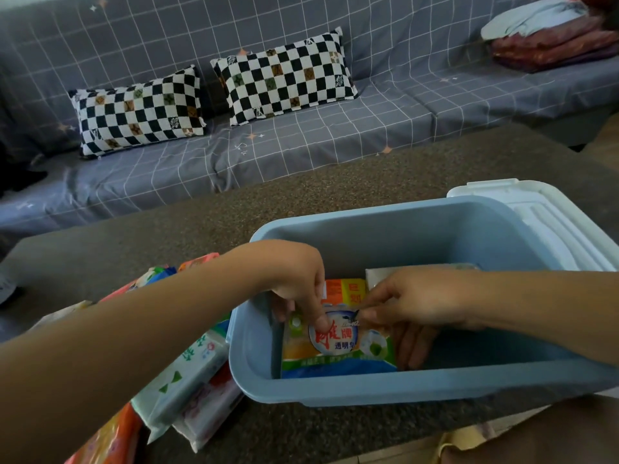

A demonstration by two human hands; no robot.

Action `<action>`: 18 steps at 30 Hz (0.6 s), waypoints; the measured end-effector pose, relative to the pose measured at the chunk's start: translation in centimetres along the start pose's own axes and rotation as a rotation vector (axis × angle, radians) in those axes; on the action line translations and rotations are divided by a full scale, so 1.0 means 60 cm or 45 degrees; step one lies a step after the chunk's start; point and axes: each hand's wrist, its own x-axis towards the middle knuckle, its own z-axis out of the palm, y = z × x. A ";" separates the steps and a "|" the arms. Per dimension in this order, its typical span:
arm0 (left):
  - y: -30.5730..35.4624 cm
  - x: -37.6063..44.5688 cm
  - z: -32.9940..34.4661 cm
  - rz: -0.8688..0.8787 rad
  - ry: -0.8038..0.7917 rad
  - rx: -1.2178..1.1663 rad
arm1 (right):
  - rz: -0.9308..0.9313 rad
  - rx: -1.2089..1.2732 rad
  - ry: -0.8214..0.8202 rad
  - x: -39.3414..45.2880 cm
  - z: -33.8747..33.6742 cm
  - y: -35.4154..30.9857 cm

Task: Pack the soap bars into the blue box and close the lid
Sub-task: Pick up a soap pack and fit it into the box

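The blue box (395, 390) stands open on the dark table, its white lid (549, 216) lying behind it at the right. Inside the box, both hands hold one wrapped soap bar (338, 349) with a white, green and blue label at the box's left end. My left hand (294, 279) pinches its top edge from the left. My right hand (415, 303) grips its right side with the fingers behind it. An orange and yellow soap bar (345, 291) and a pale one (378, 272) lie deeper in the box. Several wrapped soap bars (191, 370) lie piled on the table left of the box.
The speckled dark table (234, 216) runs across the view. Behind it is a grey grid-patterned sofa (335, 139) with two checkered cushions (137, 112) and folded bedding (549, 35) at the far right. A brown surface (536, 440) shows at the bottom right.
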 end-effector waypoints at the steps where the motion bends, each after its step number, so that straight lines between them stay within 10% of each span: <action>1: 0.000 0.002 -0.001 0.000 -0.012 0.004 | -0.007 0.006 -0.027 0.001 -0.001 0.002; 18: -0.005 0.035 0.003 0.126 -0.055 0.085 | -0.015 -0.094 -0.063 0.006 0.001 0.006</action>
